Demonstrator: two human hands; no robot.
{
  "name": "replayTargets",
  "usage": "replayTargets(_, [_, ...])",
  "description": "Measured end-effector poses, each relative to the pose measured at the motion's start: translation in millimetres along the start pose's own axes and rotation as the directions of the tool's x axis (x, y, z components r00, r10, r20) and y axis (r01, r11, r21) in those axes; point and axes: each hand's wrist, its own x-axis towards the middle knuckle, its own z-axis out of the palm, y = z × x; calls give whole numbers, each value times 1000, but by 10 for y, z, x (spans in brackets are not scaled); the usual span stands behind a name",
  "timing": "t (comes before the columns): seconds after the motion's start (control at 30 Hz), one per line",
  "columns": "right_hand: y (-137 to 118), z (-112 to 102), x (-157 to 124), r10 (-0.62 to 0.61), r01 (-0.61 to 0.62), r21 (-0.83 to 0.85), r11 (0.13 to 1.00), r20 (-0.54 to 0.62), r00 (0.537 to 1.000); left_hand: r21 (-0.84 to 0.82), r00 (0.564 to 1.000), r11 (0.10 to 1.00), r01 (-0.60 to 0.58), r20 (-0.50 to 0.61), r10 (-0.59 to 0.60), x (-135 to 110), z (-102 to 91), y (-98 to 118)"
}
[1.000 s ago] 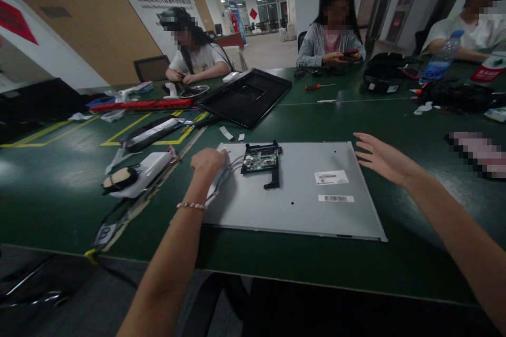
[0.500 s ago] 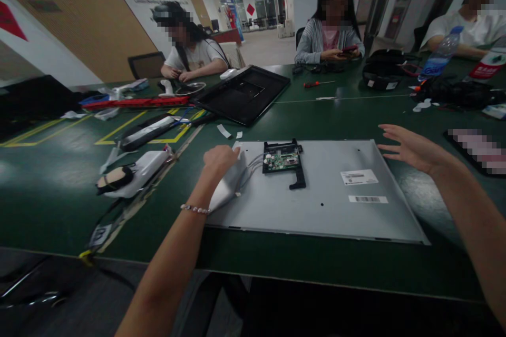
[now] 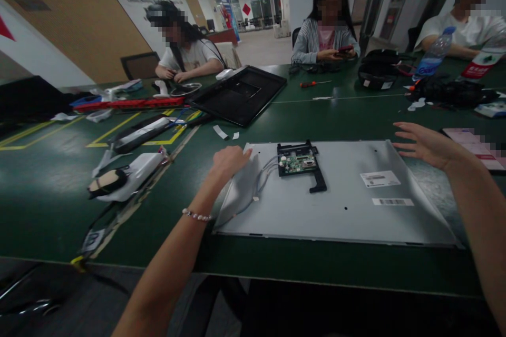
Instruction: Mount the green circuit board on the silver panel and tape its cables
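Note:
A grey metal panel [image 3: 340, 205] lies flat on the green table [image 3: 59, 189] in front of me. A small green circuit board [image 3: 297, 161] in a black bracket [image 3: 317, 181] sits near its far left, with thin wires [image 3: 264, 175] trailing off to the left. My left hand [image 3: 231, 160], a bead bracelet on the wrist, is closed over the panel's far left corner. My right hand [image 3: 425, 145] is open with fingers spread at the panel's far right corner. Two barcode labels [image 3: 381, 179] are stuck on the panel's right half.
A black monitor frame [image 3: 241, 95] lies beyond the panel, and a white device [image 3: 126, 176] with cables lies to the left. A red screwdriver [image 3: 312, 84], a water bottle [image 3: 432, 58] and black bags [image 3: 379, 75] are farther back. Three people sit across the table.
The grey panel has slid to the right across the table. Both my hands moved right with it, the left staying on the far left corner, the right staying open.

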Motion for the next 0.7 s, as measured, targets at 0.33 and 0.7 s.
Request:
replayTargets(0.33, [6,-155,13,18,-20,-26,999,-61,998,68,997,994,-81,-8,82,-89,8,177])
replayTargets(0.7, [13,-132,-17,-1,-19,-114,993,-171,985,111,986,980,-163,-16,166,-185,27,317])
